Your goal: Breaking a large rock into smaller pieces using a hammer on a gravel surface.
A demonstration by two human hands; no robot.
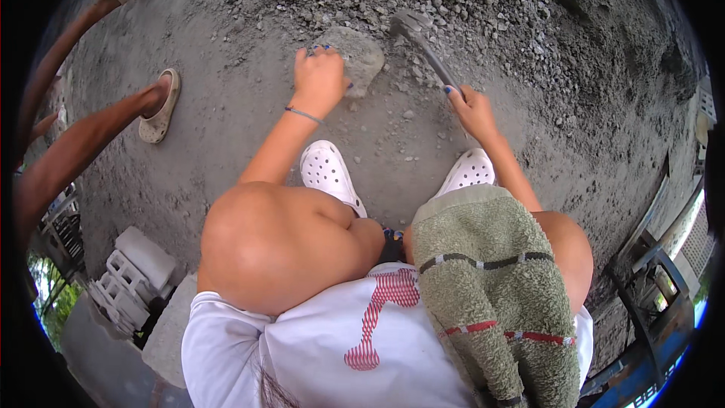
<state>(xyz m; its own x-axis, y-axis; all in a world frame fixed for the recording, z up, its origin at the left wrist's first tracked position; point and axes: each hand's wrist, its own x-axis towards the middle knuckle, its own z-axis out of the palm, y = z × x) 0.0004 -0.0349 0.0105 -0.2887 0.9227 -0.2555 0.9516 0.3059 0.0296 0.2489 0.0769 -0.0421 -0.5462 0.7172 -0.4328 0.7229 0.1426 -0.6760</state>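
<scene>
The hammer (438,63) is dark grey, the rock (360,59) paler, the green towel (483,230) striped.

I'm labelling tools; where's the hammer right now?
In the head view, the hammer is right of centre near the top, held in the right hand, its head beyond the large stone.

My left fingers (303,56) adjoin rough, matt stone (361,57). My right fingers (456,99) hold a smooth, metallic hammer (436,62). Behind both: nubby cloth towel (487,234).
</scene>
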